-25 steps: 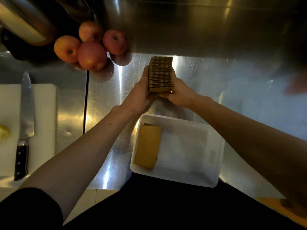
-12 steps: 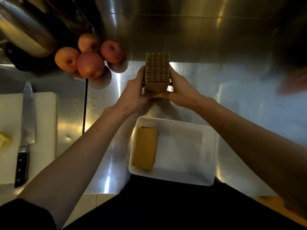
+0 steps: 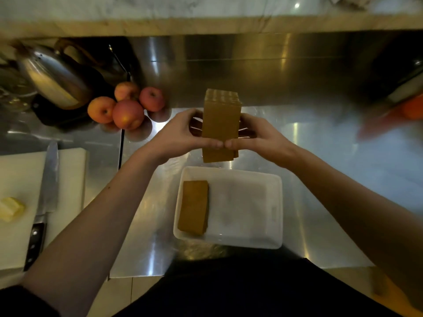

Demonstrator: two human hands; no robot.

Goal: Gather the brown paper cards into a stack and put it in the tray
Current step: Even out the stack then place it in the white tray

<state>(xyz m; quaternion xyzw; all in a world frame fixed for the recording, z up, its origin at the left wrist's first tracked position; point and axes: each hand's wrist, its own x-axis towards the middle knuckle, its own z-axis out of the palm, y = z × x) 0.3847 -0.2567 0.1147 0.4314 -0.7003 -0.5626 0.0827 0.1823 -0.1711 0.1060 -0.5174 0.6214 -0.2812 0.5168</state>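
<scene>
A thick stack of brown paper cards (image 3: 220, 124) is held upright in the air just beyond the tray. My left hand (image 3: 180, 135) grips its left side and my right hand (image 3: 256, 138) grips its right side, thumbs meeting across the front face. The white plastic tray (image 3: 272, 242) sits on the steel counter close to my body. Another, thinner stack of brown cards (image 3: 194, 208) lies flat along the tray's left side.
Several red apples (image 3: 128, 106) lie at the back left beside a metal kettle (image 3: 52, 74). A white cutting board (image 3: 18, 179) on the left carries a large knife (image 3: 45, 197) and a yellow piece (image 3: 10, 208). An orange object (image 3: 412, 108) sits far right.
The card stack has been lifted and tipped so its broad face shows instead of its ribbed edge, and it has come nearer to the tray. Both hands keep their hold.
</scene>
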